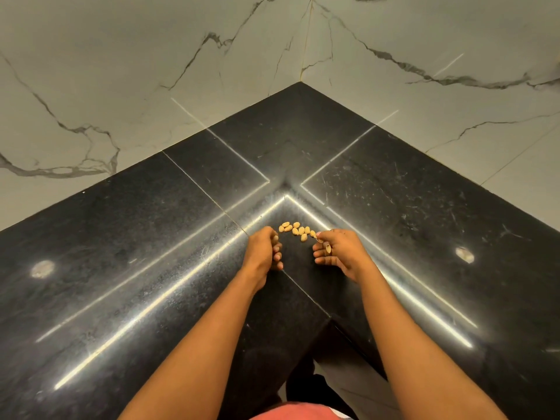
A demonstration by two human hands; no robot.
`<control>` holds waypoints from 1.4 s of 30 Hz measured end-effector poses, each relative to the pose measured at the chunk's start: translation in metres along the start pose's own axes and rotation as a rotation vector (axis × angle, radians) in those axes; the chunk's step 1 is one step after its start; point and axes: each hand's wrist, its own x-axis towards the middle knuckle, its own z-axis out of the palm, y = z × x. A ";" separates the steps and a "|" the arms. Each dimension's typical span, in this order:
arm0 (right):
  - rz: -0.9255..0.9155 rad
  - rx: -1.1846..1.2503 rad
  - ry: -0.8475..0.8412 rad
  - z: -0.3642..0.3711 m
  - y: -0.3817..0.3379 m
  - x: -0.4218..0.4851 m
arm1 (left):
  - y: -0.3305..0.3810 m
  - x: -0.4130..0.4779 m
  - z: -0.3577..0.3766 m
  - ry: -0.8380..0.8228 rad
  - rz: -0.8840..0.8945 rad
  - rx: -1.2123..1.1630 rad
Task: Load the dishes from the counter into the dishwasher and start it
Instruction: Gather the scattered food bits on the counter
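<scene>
Bare forearms (pixel 197 344) reach over the black counter (pixel 394 192). Beside the nuts (pixel 298 230) the left hand (pixel 263 253) curls, contents unclear; the right hand (pixel 339 253) pinches a shell (pixel 328 248).

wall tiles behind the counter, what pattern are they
Pale grey-white wall tiles with dark, branching marble-style veins, seen best in the head view.

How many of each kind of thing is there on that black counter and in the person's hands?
Pale nuts loose on the counter: 9
Shell pieces held in the right hand: 2
Total: 11
</scene>
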 end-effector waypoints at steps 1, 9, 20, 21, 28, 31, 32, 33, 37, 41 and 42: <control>-0.002 -0.021 -0.009 0.000 0.000 0.000 | 0.001 -0.001 -0.001 -0.014 -0.031 -0.033; 0.020 -0.015 -0.041 -0.005 0.005 0.004 | 0.007 -0.002 -0.002 -0.097 -0.136 -0.006; -0.036 -0.121 0.080 -0.008 0.006 0.006 | 0.008 0.004 -0.007 0.056 -0.045 -0.025; -0.095 -0.248 0.111 -0.006 0.007 0.008 | 0.007 0.005 -0.005 0.123 0.055 0.141; -0.235 -0.706 0.275 0.010 0.005 0.017 | -0.003 0.007 0.009 0.142 0.430 1.040; -0.202 -0.750 0.292 0.011 0.010 0.020 | -0.005 0.006 0.022 0.130 0.528 1.214; -0.197 -0.754 0.291 0.011 0.011 0.021 | -0.005 0.006 0.025 0.130 0.542 1.246; -0.199 -0.755 0.287 0.011 0.011 0.020 | -0.005 0.006 0.027 0.135 0.552 1.271; -0.207 -0.715 0.276 0.009 0.009 0.019 | -0.004 0.011 0.029 0.156 0.583 1.333; -0.257 -0.720 0.293 0.011 0.012 0.020 | -0.004 0.012 0.025 0.170 0.589 1.342; -0.277 -0.740 0.296 0.012 0.013 0.022 | -0.005 0.012 0.025 0.169 0.599 1.349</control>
